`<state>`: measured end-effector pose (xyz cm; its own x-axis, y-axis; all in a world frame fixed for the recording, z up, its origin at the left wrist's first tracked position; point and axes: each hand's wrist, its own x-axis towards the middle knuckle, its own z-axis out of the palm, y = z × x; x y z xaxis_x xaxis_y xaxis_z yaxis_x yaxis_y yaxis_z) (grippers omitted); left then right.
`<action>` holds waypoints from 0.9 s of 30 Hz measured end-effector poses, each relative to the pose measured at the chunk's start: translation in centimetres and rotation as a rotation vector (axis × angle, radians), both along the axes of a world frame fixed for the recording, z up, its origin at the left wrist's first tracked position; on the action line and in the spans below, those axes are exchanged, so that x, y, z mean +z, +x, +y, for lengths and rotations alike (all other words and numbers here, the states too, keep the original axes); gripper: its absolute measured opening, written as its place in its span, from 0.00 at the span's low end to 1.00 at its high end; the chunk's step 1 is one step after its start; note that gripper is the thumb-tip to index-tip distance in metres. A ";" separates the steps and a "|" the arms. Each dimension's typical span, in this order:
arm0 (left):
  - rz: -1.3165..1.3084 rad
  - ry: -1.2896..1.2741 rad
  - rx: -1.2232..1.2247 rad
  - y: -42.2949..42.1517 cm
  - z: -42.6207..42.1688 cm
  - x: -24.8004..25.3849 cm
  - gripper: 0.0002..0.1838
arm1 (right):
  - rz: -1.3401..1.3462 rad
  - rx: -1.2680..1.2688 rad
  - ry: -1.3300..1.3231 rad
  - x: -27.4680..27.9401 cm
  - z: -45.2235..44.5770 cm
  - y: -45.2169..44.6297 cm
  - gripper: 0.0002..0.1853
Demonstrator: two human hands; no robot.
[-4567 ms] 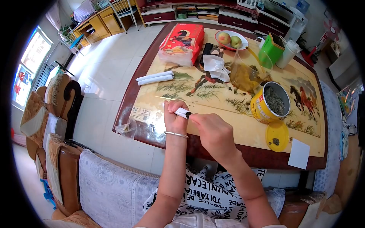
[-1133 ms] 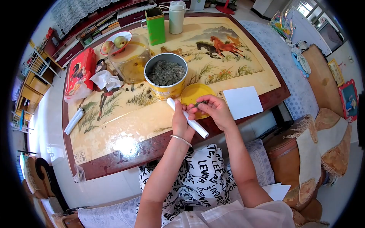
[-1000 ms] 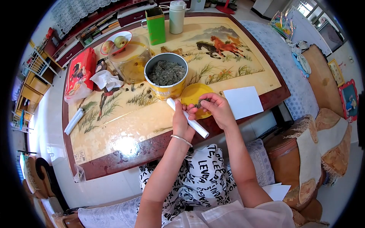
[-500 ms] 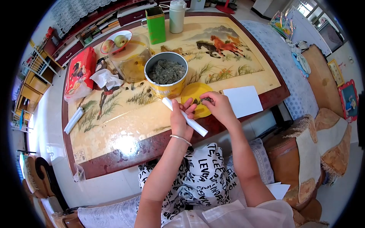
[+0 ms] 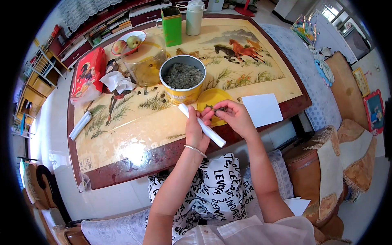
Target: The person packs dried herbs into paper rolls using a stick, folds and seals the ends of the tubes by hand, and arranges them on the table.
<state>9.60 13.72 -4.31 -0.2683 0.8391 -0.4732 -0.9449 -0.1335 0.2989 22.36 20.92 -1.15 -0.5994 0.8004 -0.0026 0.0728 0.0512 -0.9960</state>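
My left hand (image 5: 197, 134) is closed around a rolled white paper tube (image 5: 214, 137), which slants from upper left to lower right past the table's front edge. A pinch of dark dried leaf (image 5: 221, 109) sits between the fingertips of my right hand (image 5: 240, 121). The fingertips of both hands meet or nearly meet above a round yellow lid (image 5: 214, 94). Just behind stands a yellow bucket (image 5: 182, 96) filled with grey-green dried, shredded leaves (image 5: 183, 76). White paper sheets (image 5: 262, 109) lie to the right of my right hand.
More white paper rolls (image 5: 80, 125) lie at the table's left edge. A red package (image 5: 88, 75), crumpled tissue (image 5: 117, 82), clear container (image 5: 143, 61), bowl of fruit (image 5: 130, 42), green tin (image 5: 171, 27) and pale bottle (image 5: 194, 18) stand farther back. A sofa (image 5: 310, 163) is at right.
My right fingertips have moved slightly left, closer to my left fingers. The paper tube stays in my left hand, and the whole view has shifted a little.
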 end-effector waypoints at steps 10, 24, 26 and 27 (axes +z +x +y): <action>-0.059 -0.004 0.016 -0.7 0.3 -1.6 0.20 | 0.019 -0.003 -0.033 -0.5 0.3 -0.2 0.08; -0.051 -0.032 0.071 -1.1 0.4 -2.0 0.21 | -0.303 -0.029 0.482 0.1 0.3 -0.1 0.12; -0.048 -0.047 0.081 -0.9 0.3 -1.4 0.21 | -0.311 -0.057 0.663 0.5 -0.1 -0.3 0.13; -0.047 -0.060 0.095 -0.8 0.3 -1.2 0.20 | -0.314 -0.025 0.691 0.6 -0.2 -0.4 0.13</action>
<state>8.80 14.03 -5.51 -0.3221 0.7805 -0.5358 -0.9418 -0.2065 0.2652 21.98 20.72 -0.56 -0.6349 0.6952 0.3369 0.3571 0.6508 -0.6700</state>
